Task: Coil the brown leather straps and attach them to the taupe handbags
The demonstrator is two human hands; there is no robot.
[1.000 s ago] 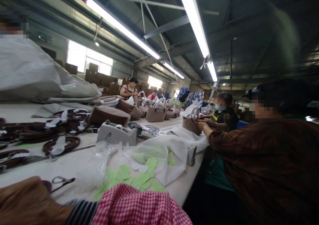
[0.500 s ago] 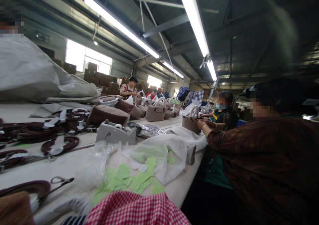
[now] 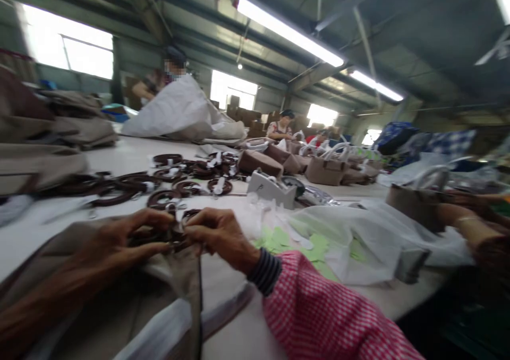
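I am watching my left hand and my right hand meeting low in the view, at about seven o'clock from the middle, and both are pinching closed on the same dark brown strap where it is joining the top edge of a taupe bag. The bag is lying on the white table right under my hands, its flap hanging toward me. The motion blur is keeping me from telling exactly how the strap is fastened. Coiled brown straps are lying beyond my fingers at twelve o'clock, well apart from the bag. A white tape dispenser is sitting at two o'clock, with green paper tags scattered near my right wrist at three o'clock beside a white plastic bag. Another worker's forearm is reaching in at the far right, over another bag
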